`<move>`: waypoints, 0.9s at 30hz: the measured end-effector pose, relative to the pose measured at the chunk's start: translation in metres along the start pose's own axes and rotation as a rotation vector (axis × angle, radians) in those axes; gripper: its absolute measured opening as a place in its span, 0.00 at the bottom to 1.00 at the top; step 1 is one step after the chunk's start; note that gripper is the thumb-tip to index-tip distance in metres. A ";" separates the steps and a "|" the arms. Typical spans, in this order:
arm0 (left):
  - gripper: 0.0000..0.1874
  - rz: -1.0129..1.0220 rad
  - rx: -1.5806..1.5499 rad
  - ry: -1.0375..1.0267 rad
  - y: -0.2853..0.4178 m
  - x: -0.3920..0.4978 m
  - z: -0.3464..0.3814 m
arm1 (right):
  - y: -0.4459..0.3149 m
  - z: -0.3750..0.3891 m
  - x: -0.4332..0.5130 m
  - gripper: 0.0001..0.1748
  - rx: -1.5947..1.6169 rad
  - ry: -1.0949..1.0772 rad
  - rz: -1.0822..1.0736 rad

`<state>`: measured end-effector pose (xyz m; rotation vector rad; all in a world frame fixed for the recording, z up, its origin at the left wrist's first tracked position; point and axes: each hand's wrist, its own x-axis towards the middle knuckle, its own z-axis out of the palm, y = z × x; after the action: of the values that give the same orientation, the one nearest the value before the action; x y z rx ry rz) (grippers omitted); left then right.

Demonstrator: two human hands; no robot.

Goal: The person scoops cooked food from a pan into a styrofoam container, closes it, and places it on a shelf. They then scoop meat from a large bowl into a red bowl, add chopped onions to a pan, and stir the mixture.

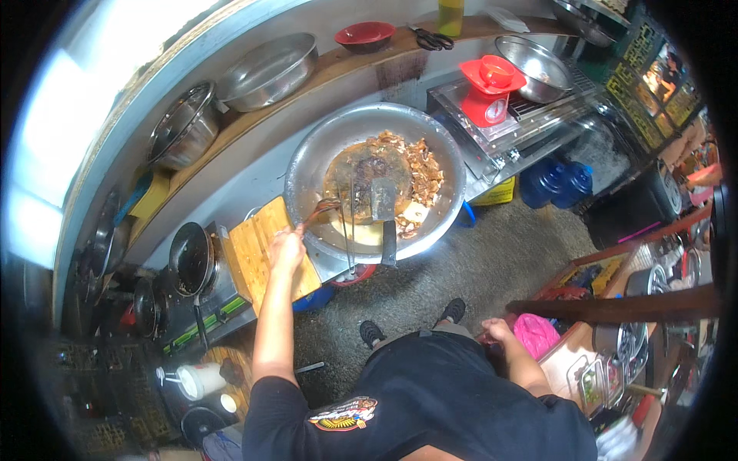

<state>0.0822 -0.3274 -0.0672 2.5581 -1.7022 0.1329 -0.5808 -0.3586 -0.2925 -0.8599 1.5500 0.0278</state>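
My left hand [286, 249] is closed round the handle of a brownish utensil [320, 210], whose far end reaches over the rim of a large metal basin [300, 155]. In the basin lie a round chopping block [340, 167], chopped brown pieces [424, 164] along its far and right side, and some yellowish liquid. A cleaver [383, 201] rests across the block, its dark handle towards me. Long thin metal tongs [346, 225] lean beside it. Under my left wrist is a wooden cutting board [253, 236]. My right hand [496, 330] hangs near a pink plastic bag [535, 335]; its grip is unclear.
A red kitchen scale [487, 106] and a steel bowl [533, 69] stand right of the basin. Frying pans [190, 259] are at the left. Blue water jugs [542, 183] stand on the floor; a cluttered table [562, 363] is at my right. Scissors [432, 40] lie on the shelf.
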 end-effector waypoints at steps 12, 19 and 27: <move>0.24 -0.221 -0.041 -0.388 0.022 0.028 -0.009 | -0.266 0.067 -0.116 0.19 -0.684 0.074 -1.109; 0.10 -0.015 -0.100 0.202 -0.045 0.043 -0.158 | -0.354 0.193 -0.133 0.32 -1.119 0.031 -0.950; 0.17 -0.509 0.540 0.368 -0.337 0.074 -0.290 | -0.366 0.293 -0.136 0.37 -0.944 -0.032 -1.094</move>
<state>0.4107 -0.2352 0.2266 2.9741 -0.9381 1.0756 -0.1515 -0.4100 -0.0660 -2.3407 0.7995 -0.0246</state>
